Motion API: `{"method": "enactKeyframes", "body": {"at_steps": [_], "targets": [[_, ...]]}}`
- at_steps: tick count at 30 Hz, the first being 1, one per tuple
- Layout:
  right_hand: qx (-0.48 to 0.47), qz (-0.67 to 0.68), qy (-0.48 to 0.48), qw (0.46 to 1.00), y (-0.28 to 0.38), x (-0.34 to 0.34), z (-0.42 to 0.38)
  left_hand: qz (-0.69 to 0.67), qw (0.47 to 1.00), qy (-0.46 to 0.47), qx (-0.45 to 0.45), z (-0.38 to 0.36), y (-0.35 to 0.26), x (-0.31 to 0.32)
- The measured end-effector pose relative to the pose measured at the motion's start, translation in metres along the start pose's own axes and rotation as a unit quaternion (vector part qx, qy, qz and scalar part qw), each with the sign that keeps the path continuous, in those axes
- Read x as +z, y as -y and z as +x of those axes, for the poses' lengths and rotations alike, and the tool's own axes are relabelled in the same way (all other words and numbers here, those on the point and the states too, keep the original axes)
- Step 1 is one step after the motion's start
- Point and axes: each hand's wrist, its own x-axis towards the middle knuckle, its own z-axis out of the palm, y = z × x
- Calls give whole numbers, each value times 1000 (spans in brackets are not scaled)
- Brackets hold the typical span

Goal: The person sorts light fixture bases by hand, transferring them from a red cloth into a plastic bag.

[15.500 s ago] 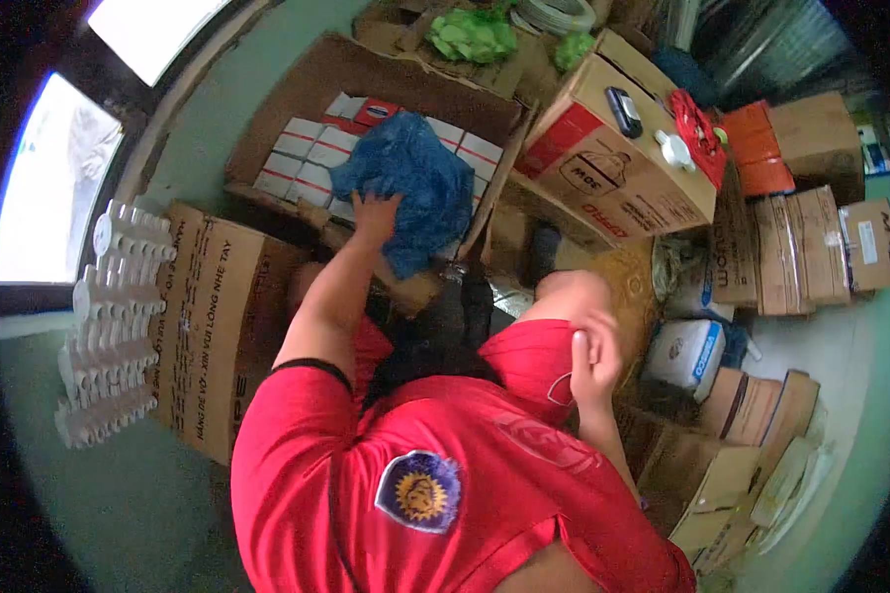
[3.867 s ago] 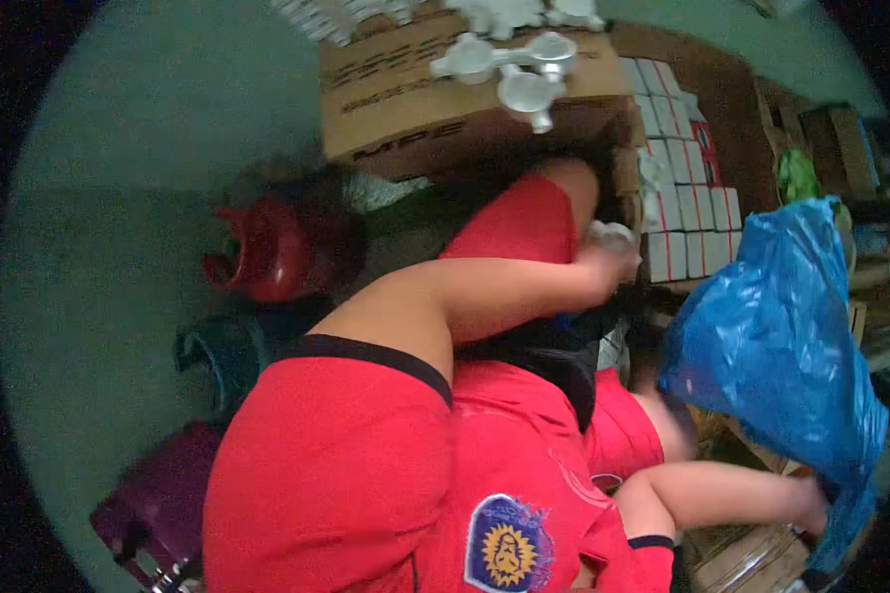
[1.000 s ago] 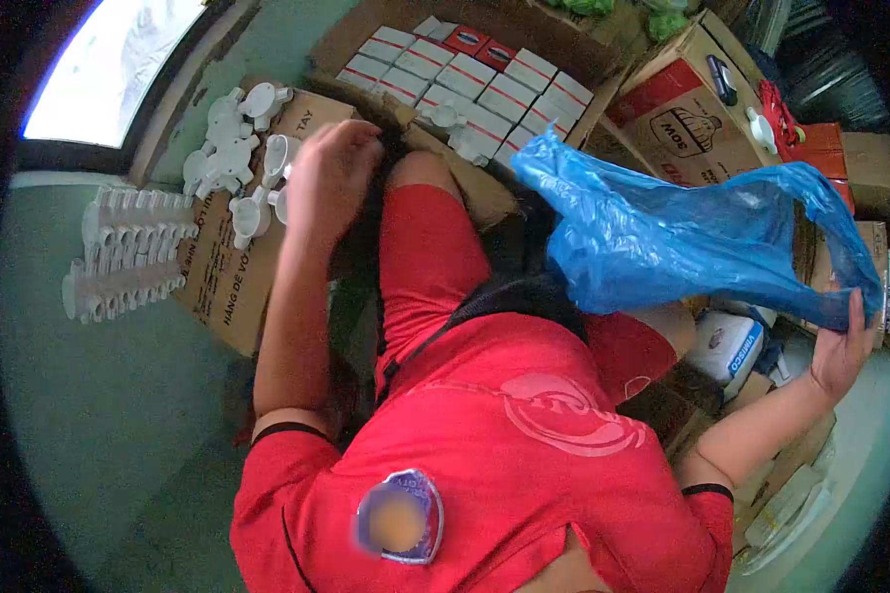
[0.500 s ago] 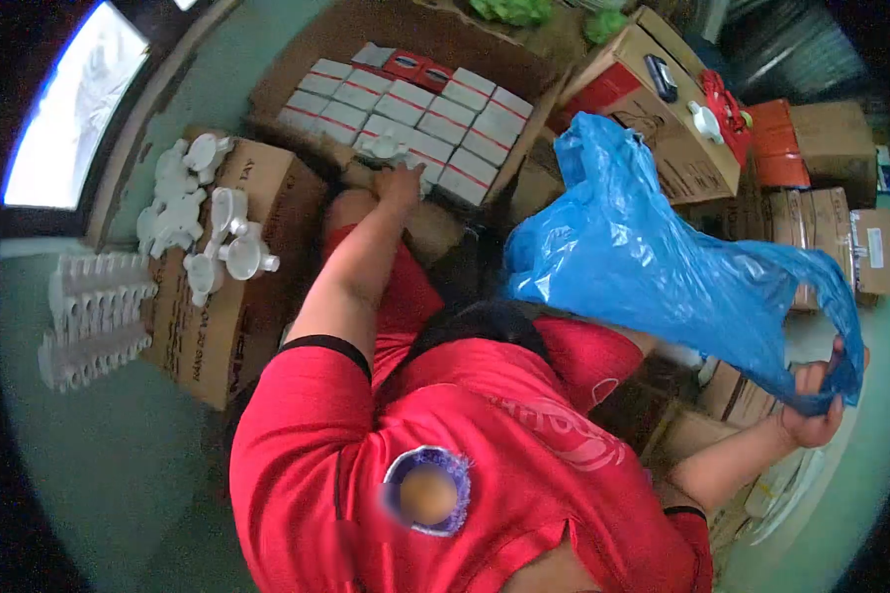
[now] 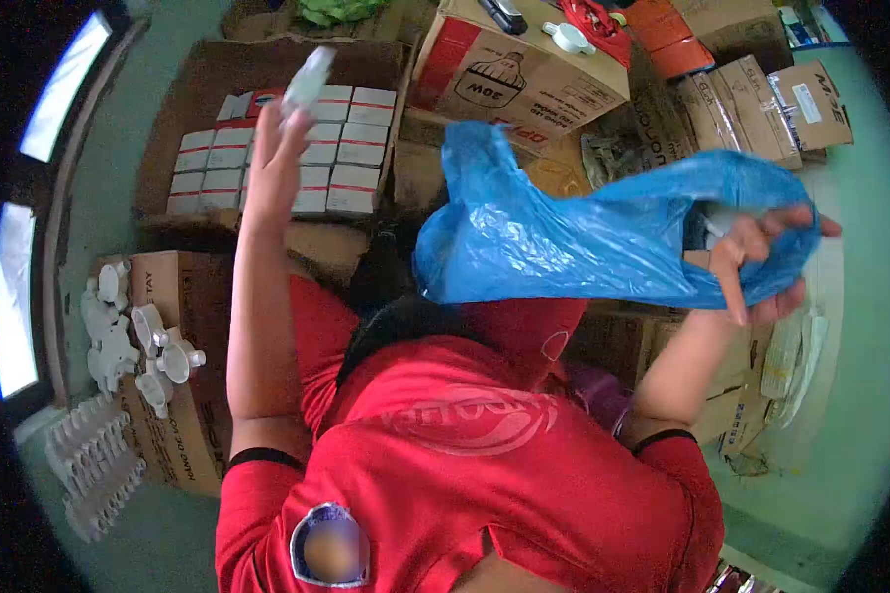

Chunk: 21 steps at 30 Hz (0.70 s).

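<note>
A white plastic piece (image 5: pixel 309 81) is in my left hand (image 5: pixel 279 158), held up by the fingertips over an open carton (image 5: pixel 156 173). Small white boxes with red stripes (image 5: pixel 353 143) fill that carton. On the other side, my right hand (image 5: pixel 752 262) is inside the loop of a blue plastic bag (image 5: pixel 549 242), its fingers spread and holding up the bag's handle. The bag hangs across toward the middle, over my lap.
White round fittings (image 5: pixel 178 361) rest on a brown box (image 5: pixel 173 435) at the left. Ribbed white parts (image 5: pixel 94 460) stand beside it. Behind the bag is a light-bulb carton (image 5: pixel 524 84) with a black device (image 5: pixel 502 14) on top. More cartons (image 5: pixel 737 109) stand at the back right.
The view has shifted. My left hand has risen from the white boxes with the white piece. My right hand has moved up with the bag, and its fingers have spread.
</note>
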Motion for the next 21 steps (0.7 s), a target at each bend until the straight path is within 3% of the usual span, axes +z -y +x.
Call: {"method": "enactKeyframes", "body": {"at_steps": [3, 5, 6, 7, 9, 11, 12, 13, 15, 16, 19, 20, 21], "targets": [[53, 119, 118, 984, -25, -22, 31, -117, 974, 151, 124, -17, -76, 58], [75, 142, 164, 973, -34, -38, 52, -40, 946, 250, 202, -28, -94, 87], [77, 134, 160, 975, -34, -43, 61, -72, 926, 321, 184, -31, -90, 103], [82, 97, 147, 981, -35, -37, 70, -7, 890, 431, 145, -29, -88, 109], [54, -14, 99, 994, -36, -28, 83, 55, 862, 490, 117, -34, -78, 119], [-16, -164, 26, 986, -32, -26, 92, 94, 847, 524, 21, -45, -75, 110], [-11, -88, 63, 994, -31, -29, 98, 72, 857, 511, -9, -53, -73, 100], [-48, -233, 11, 971, -32, -22, 101, 60, 849, 521, -61, -53, -66, 91], [-114, -499, -93, 854, -42, -8, 104, 35, 827, 535, -169, -55, -49, 75], [-141, -592, -58, 791, -45, -7, 103, 92, 816, 530, -210, -56, -44, 70], [-279, -649, -43, 707, -70, -12, 100, 205, 798, 553, -119, -56, -4, 65], [-313, -678, -72, 661, -78, -6, 100, 235, 787, 556, -128, -56, 2, 65], [-319, -602, -138, 719, -78, -11, 102, 260, 795, 535, -117, -59, -1, 65]]}}
